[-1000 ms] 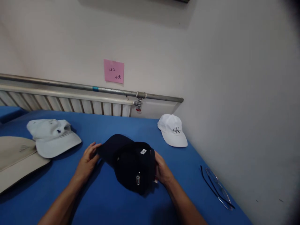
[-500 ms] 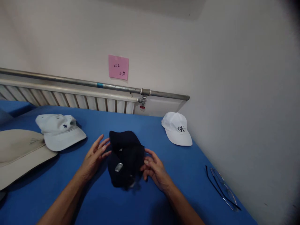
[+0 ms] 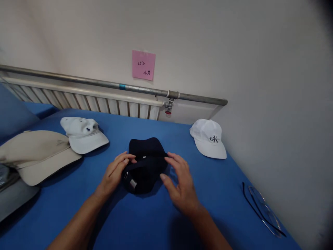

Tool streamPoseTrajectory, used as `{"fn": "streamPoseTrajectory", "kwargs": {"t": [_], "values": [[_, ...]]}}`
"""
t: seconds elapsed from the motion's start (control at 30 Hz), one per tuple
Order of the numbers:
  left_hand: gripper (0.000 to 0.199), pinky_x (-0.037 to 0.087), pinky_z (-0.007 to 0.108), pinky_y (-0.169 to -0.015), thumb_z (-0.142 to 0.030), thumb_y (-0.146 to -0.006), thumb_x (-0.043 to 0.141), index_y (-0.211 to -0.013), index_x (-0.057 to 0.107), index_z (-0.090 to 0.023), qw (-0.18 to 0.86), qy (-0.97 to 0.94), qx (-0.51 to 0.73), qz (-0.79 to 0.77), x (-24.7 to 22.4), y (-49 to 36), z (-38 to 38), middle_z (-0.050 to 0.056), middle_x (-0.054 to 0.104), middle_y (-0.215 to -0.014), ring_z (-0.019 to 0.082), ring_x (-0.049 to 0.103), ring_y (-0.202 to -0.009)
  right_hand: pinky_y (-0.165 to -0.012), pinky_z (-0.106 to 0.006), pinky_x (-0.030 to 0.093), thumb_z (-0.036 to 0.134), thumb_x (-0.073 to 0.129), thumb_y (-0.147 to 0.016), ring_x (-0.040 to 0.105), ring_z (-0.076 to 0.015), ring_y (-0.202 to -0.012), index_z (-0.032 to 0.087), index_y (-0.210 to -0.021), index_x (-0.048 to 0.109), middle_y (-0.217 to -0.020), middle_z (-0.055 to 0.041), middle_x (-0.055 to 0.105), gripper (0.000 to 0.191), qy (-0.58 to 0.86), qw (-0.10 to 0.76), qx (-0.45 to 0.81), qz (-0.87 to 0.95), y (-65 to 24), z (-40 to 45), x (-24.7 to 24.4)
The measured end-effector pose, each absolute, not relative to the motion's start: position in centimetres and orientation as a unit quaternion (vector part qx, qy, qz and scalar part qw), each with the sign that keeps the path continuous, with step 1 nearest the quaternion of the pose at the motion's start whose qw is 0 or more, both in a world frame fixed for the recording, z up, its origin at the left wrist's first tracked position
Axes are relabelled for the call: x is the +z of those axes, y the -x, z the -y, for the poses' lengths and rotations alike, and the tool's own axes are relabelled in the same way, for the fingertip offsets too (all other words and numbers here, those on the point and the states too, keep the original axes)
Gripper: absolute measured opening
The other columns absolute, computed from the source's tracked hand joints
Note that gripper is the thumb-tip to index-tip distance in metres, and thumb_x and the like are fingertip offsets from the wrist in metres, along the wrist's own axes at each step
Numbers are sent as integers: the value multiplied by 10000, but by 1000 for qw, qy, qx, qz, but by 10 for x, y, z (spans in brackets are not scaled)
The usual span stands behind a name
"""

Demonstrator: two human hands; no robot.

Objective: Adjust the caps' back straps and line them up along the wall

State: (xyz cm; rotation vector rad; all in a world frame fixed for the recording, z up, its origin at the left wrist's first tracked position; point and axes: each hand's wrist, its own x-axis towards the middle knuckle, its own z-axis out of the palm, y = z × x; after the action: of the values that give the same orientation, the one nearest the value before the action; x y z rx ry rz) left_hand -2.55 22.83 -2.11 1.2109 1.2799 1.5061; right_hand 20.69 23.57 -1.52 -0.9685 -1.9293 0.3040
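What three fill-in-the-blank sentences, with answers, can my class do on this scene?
1. The left hand and right hand are on either side of a dark ____.
2. The paper note on the wall is coloured ____.
3. By the right edge of the blue surface lies a pair of ____.

cap; pink; glasses

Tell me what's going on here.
A person is handling a navy baseball cap, its brim pointing away. The left hand is at its left edge; the right hand, thumb spread, has fingertips at its right edge. On the blue surface to the left lie a pale cap, a beige cap and a grey cap; to the right, a white baseball cap and eyeglasses.
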Motion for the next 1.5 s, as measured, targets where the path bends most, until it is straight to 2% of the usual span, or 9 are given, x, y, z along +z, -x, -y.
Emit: {"fn": "streamPoseTrajectory", "kwargs": {"t": [0.17,0.37,0.53,0.6,0.7,0.83,0.97,1.23,1.5], "values": [[168,159,394,-1178,-241,-809,607,-785,773,-242,390,-498,589,-503,-26,26,-229,60,712,-813,303,486,-1231,-1035,-499,317,222,552,-848,510,-290,-1207,240,-1272,537,-1301,-101,583,424,363,388,68,845,-173,-239,-2],[204,229,397,-1151,-326,-809,597,-727,758,-231,387,-560,567,-464,-22,32,-228,25,639,-643,245,593,-755,-849,-394,412,146,451,-857,610,-196,-801,232,-991,657,-867,-40,700,260,433,449,152,767,-188,-247,-12],[72,200,433,-1150,-237,-652,744,-716,769,-219,445,-576,507,-461,-10,32,-222,55,656,-691,334,571,-1059,-559,-276,384,317,541,-818,484,-142,-543,221,-865,646,-603,33,548,150,514,547,412,516,-217,-256,-26],[159,186,448,-1150,-161,-544,800,-686,764,-224,483,-554,488,-471,-6,30,-219,63,670,-734,361,507,-1175,-517,-260,354,344,551,-796,441,-121,-490,209,-843,632,-557,50,507,164,516,561,447,468,-220,-261,-31],[272,233,442,-1122,-89,-467,824,-684,767,-243,489,-570,454,-480,-5,27,-218,55,676,-757,352,500,-1166,-487,-245,332,363,555,-780,435,-115,-480,207,-833,629,-539,54,493,181,519,561,457,454,-220,-264,-34],[172,415,369,-893,-187,-644,753,-789,791,-272,402,-678,402,-466,-11,24,-217,41,671,-720,252,577,-818,-481,-236,333,355,575,-771,458,-119,-508,204,-833,646,-542,48,493,178,525,556,465,446,-216,-259,-28],[151,410,290,-690,-216,-746,648,-800,781,-264,370,-698,403,-462,-12,24,-214,24,652,-693,195,553,-684,-483,-232,336,346,584,-770,458,-114,-518,198,-843,645,-560,44,502,175,528,552,470,441,-213,-253,-22],[110,336,232,-526,-255,-664,650,-683,747,-208,516,-536,439,-504,-7,31,-214,3,579,-614,133,463,-559,-541,-241,365,230,697,-650,454,-90,-509,206,-856,637,-564,67,521,216,425,540,565,457,-210,-245,-12],[157,262,183,-433,-285,-579,707,-646,643,-158,677,-395,408,-469,-8,46,-214,-36,498,-539,66,382,-442,-630,-279,439,192,724,-602,588,-121,-604,186,-849,638,-695,6,650,261,242,350,768,480,-231,-243,-3]]}}
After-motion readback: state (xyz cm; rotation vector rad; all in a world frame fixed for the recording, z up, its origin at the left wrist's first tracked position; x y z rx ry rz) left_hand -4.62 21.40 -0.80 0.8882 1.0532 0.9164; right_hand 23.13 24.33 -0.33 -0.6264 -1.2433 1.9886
